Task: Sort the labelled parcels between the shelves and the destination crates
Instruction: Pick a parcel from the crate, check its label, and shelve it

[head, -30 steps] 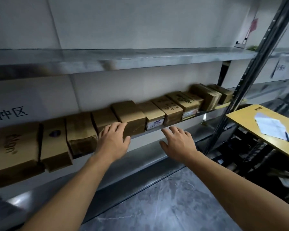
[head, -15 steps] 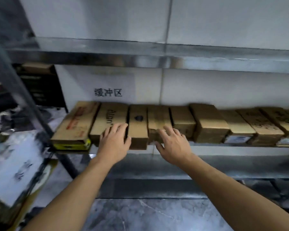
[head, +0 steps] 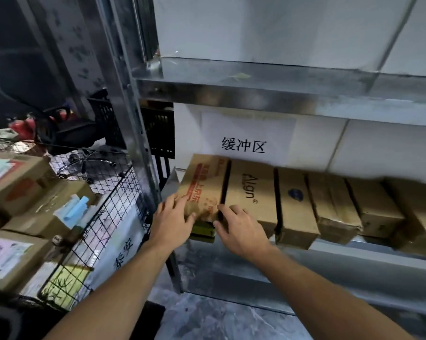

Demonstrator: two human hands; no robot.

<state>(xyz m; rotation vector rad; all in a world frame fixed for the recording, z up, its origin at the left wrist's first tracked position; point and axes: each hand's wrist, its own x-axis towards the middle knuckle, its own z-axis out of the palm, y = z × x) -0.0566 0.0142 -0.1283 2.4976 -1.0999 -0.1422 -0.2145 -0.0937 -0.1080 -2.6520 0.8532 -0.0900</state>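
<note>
A row of brown cardboard parcels lies on the middle metal shelf [head: 342,251]. The leftmost one, the red-printed parcel [head: 204,180], juts over the shelf's front edge. My left hand [head: 172,217] grips its front left corner, thumb on the front face. My right hand [head: 239,229] grips its right front corner, fingertips in the gap beside the Align parcel [head: 251,192]. A yellow-green strip shows under the red-printed parcel between my hands. To the left stands a wire crate [head: 104,217] holding labelled parcels [head: 15,177].
A paper sign [head: 246,138] with three characters hangs on the wall behind the parcels. A steel upright [head: 133,133] separates the shelf from the crate. More parcels [head: 334,207] continue rightward. A black basket [head: 158,133] and clutter sit behind the crate. Grey floor lies below.
My view has swung left along the shelf. Both hands moved from the middle parcels to the leftmost red-printed parcel and took hold of its front corners.
</note>
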